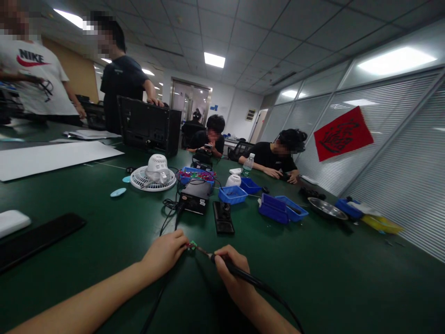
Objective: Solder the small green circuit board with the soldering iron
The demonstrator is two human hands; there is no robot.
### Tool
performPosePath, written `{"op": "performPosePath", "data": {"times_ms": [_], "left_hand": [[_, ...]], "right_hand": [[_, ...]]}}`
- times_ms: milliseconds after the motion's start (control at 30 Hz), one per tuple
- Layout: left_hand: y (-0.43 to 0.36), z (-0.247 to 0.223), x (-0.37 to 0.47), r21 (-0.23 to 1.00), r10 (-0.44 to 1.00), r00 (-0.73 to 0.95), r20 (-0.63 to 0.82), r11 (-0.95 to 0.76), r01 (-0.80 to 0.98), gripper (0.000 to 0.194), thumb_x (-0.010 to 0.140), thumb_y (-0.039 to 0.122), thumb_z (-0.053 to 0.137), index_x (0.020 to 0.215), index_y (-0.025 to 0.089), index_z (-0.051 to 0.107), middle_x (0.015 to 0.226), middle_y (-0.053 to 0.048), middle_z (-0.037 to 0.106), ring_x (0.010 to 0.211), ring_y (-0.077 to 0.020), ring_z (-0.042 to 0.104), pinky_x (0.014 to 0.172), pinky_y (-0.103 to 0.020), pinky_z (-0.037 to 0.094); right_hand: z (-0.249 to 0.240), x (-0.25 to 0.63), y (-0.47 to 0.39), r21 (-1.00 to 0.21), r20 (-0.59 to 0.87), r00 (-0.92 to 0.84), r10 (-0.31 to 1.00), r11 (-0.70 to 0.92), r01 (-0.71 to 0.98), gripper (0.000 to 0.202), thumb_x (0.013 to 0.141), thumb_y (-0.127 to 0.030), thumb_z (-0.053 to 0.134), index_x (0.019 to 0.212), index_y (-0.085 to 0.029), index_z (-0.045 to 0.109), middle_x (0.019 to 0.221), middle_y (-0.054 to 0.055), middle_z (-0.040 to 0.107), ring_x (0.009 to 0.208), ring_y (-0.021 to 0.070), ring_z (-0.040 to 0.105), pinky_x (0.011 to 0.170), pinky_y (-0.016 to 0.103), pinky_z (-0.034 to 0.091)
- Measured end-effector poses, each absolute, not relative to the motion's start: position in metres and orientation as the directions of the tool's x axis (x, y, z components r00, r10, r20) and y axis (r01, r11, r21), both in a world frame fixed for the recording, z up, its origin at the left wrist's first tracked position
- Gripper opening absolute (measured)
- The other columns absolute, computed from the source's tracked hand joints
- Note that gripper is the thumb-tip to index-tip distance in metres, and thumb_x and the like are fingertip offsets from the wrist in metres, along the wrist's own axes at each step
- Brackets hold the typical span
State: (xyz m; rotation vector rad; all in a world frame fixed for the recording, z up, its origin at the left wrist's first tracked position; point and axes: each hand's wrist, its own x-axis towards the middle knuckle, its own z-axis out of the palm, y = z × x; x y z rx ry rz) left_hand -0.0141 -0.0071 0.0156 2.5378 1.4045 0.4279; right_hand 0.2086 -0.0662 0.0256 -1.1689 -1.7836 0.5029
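Observation:
A small green circuit board [193, 244] with reddish wires is pinched at its left end by my left hand [166, 250], low over the green table. My right hand [233, 268] grips a black soldering iron [239, 272] like a pen. The iron's thin metal tip points left and meets or nearly meets the board; exact contact is too small to tell. A black cable runs from the iron's rear toward the bottom edge. Just beyond my hands sit a black soldering station [194, 198] and a black iron stand [223, 217].
Blue trays [232, 195] stand beyond, one holding red and green parts [198, 175]. A white fan part [153, 178] lies left of the station. A metal bowl [327, 208] and yellow tray [381, 224] are at right. Several people stand or sit around the table.

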Motion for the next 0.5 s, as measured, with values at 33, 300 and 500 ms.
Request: {"op": "performPosePath", "data": {"times_ms": [33, 300, 500], "left_hand": [[-0.0071, 0.0155, -0.014, 0.321, 0.852, 0.503, 0.148, -0.522, 0.79, 0.018, 0.091, 0.021, 0.044, 0.093, 0.024, 0.062, 0.095, -0.002, 0.059, 0.086, -0.0156, 0.06, 0.074, -0.024, 0.044], [-0.0054, 0.0114, -0.0147, 0.34, 0.852, 0.496, 0.17, -0.523, 0.782, 0.018, 0.092, 0.023, 0.044, 0.092, 0.024, 0.062, 0.093, -0.001, 0.059, 0.085, -0.0157, 0.059, 0.074, -0.024, 0.043], [-0.0051, 0.0119, -0.0147, 0.344, 0.846, 0.502, 0.179, -0.532, 0.774, 0.019, 0.092, 0.022, 0.044, 0.094, 0.024, 0.062, 0.095, -0.001, 0.06, 0.087, -0.0164, 0.06, 0.075, -0.025, 0.043]], "right_hand": [[0.0256, 0.2085, -0.0661, -0.73, 0.47, -0.129, 0.873, 0.466, 0.5, 0.017, 0.086, -0.024, 0.054, 0.074, -0.017, 0.063, 0.065, 0.0, 0.061, 0.057, 0.013, 0.057, 0.056, 0.022, 0.042], [0.0247, 0.2089, -0.0654, -0.729, 0.467, -0.13, 0.875, 0.464, 0.503, 0.017, 0.086, -0.025, 0.053, 0.074, -0.017, 0.063, 0.062, 0.0, 0.059, 0.054, 0.0124, 0.053, 0.053, 0.021, 0.04], [0.0275, 0.2083, -0.0669, -0.737, 0.459, -0.121, 0.88, 0.453, 0.501, 0.017, 0.085, -0.025, 0.053, 0.073, -0.017, 0.062, 0.064, 0.0, 0.06, 0.057, 0.0136, 0.056, 0.057, 0.022, 0.042]]}}
